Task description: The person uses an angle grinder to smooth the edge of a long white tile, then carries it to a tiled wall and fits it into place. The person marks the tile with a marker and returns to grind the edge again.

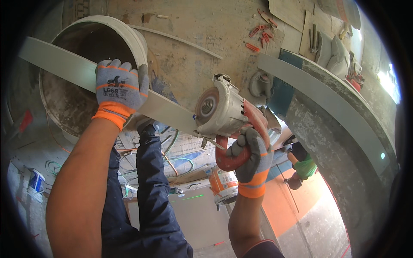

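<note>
My left hand (118, 90), in a grey and orange work glove, presses down on a long pale grey strip (64, 64) that lies across a large white bucket (129, 32). My right hand (251, 161), gloved the same way, grips the red handle of a handheld disc cutter (228, 112). Its round blade (208, 106) meets the strip's lower end, right of my left hand. My knee in dark blue trousers (150, 172) sits under the strip.
A grey concrete ledge (327, 124) curves down the right side. Red wall plugs (260, 36) and tools lie on the dusty floor beyond. A small orange and white can (223, 185), cables and another person in green (303, 167) are below.
</note>
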`<state>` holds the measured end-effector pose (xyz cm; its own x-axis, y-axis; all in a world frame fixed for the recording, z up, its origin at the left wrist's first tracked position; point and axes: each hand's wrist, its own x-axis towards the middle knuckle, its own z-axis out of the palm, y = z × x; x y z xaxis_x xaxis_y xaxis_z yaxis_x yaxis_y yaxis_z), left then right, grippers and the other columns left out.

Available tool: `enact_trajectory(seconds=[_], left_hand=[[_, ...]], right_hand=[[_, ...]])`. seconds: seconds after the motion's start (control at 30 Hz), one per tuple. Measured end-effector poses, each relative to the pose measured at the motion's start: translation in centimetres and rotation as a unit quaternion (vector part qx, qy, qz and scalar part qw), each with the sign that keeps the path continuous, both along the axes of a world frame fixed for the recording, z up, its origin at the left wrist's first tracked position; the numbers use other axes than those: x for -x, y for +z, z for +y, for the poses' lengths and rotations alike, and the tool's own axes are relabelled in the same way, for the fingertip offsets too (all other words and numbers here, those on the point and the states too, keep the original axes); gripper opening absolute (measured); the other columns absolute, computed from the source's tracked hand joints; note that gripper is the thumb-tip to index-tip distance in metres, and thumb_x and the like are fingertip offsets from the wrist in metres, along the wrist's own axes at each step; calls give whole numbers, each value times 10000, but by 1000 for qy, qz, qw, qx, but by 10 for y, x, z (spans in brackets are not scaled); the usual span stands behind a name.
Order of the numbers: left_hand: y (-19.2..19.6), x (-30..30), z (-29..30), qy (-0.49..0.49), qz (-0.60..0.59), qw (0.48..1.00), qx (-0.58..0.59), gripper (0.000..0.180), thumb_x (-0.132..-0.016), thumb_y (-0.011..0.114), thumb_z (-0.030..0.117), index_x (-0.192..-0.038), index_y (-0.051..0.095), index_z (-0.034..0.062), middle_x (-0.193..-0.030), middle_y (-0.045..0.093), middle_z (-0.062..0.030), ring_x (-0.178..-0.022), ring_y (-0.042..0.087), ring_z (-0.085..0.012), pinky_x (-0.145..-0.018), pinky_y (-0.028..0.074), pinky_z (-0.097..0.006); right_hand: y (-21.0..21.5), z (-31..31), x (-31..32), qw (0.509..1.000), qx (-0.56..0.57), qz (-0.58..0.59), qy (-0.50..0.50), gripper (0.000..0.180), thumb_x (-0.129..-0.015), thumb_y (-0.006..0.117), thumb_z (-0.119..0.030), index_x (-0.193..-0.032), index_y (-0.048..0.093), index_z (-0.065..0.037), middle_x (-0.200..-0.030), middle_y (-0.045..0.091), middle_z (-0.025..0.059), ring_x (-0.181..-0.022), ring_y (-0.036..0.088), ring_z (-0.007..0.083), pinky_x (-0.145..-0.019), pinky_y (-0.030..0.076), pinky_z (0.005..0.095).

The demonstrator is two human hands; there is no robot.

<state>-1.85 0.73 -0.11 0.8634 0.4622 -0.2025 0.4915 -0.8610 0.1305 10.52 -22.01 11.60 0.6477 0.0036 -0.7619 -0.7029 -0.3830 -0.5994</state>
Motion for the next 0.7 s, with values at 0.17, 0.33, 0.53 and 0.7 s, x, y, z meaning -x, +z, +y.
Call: enact_trajectory(seconds=[0.17,0.33,0.53,0.7], left_hand=[[1,-1,0,4,5,1000,8,304,-783,525,255,-568,616,61,-636,572,-93,-694,539,-265,-766,360,-379],[-2,0,2,-6,-21,1000,-17,303,-756,539,296,-557,618,82,-605,553,-66,-653,523,-238,-742,359,-367],[1,0,1,3,-3,1000,3,320,-793,511,265,-581,625,54,-658,589,-113,-697,538,-278,-768,362,-387],[3,0,1,3,12,1000,10,318,-790,510,263,-582,626,53,-672,592,-107,-703,537,-273,-769,362,-388]], right_hand=[[3,-1,1,996,-9,-35,77,220,-883,468,-183,-936,523,23,-696,507,43,-545,496,127,-509,474,277],[-9,-12,2,974,27,-135,182,233,-877,475,-207,-917,519,18,-695,503,38,-544,492,129,-509,453,280],[-5,-13,2,967,73,-83,229,431,-808,403,-39,-1228,478,24,-1139,525,170,-954,514,204,-799,434,282],[2,0,-3,979,-8,-70,191,427,-827,377,-67,-1232,480,19,-1005,544,126,-677,557,129,-646,446,246]])
